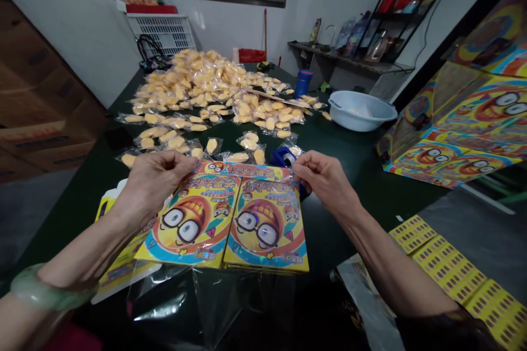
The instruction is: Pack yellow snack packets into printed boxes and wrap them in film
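Two yellow cartoon-face printed cards (230, 222) lie side by side on the dark green table (354, 164) in front of me, inside or on a clear plastic sleeve (185, 301). My left hand (150, 184) pinches the far left corner of the cards, fingers closed. My right hand (325, 181) pinches the far right corner, fingers closed too. A blue tape dispenser (284, 158) sits just beyond the cards between my hands. A green bangle (41, 292) circles my left wrist.
A big heap of small clear packets with yellow pieces (206, 85) covers the far table. A pale blue bowl (360, 111) stands at the right, a blue cup (303, 82) behind. Printed boxes (465, 126) stack at right; yellow sheets (461, 271) lie lower right; cardboard cartons (37, 98) left.
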Motion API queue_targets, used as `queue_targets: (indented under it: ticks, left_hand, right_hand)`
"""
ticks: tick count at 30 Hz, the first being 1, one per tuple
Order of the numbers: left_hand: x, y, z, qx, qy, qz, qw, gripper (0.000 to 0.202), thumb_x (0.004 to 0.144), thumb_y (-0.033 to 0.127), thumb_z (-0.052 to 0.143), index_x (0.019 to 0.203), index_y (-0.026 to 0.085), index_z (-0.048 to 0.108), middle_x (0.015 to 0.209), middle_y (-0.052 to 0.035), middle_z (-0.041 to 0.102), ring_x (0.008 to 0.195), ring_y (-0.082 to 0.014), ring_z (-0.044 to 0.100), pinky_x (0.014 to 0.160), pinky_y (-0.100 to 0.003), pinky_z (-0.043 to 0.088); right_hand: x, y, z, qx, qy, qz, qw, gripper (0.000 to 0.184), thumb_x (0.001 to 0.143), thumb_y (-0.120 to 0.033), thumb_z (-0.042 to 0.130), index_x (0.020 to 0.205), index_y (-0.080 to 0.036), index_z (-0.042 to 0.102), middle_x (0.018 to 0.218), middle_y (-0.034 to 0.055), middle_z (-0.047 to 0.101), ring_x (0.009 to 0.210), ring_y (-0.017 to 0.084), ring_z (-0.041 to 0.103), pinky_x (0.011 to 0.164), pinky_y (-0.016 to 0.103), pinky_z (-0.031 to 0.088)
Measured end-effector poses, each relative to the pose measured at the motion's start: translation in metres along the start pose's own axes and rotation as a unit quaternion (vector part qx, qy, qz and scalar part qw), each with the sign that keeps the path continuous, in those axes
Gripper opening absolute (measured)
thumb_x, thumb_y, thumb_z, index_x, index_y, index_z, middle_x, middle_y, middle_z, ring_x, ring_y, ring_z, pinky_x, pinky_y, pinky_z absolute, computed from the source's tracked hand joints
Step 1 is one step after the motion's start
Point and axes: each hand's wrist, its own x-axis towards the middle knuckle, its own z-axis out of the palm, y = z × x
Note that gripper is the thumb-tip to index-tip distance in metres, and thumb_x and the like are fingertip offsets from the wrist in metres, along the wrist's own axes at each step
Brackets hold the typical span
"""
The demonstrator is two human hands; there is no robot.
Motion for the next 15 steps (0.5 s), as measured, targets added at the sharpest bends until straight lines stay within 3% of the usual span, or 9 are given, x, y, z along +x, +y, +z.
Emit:
queue_targets:
  ticks: [7,13,15]
  left_hand:
    - [0.0027,0.0013,0.0035,0.02,0.008,0.002,1.0,0.022,0.068,0.013,0.072,0.052,0.011,0.057,0.042,0.0026,0.051,0.038,-0.0035,0.04,0.036,-0.013,0.032]
    - [-0.0001,0.0035,0.0061,0.053,-0.01,0.035,0.998,0.022,0.066,0.02,0.068,0.05,0.014,0.053,0.04,0.0038,0.047,0.037,-0.0034,0.038,0.037,-0.014,0.028]
    - [-0.0015,0.0047,0.0068,0.054,-0.002,0.027,0.998,0.022,0.064,0.021,0.068,0.05,0.015,0.053,0.041,0.0034,0.048,0.037,-0.0041,0.038,0.037,-0.015,0.028]
  right_hand:
    - [-0.0002,0.0042,-0.0035,-0.033,-0.006,0.003,0.999,0.013,0.073,-0.029,0.059,0.074,-0.017,0.055,0.057,-0.0026,0.057,0.045,0.007,0.043,0.041,0.022,0.032]
    - [0.0029,0.0034,-0.008,-0.201,0.004,-0.101,0.974,0.004,0.074,-0.018,0.054,0.076,-0.019,0.051,0.055,-0.0057,0.053,0.051,0.007,0.043,0.053,0.024,0.033]
    - [0.0037,0.0026,-0.0081,-0.212,0.004,-0.103,0.972,0.003,0.075,-0.018,0.054,0.075,-0.019,0.051,0.055,-0.0059,0.053,0.05,0.007,0.041,0.052,0.024,0.032]
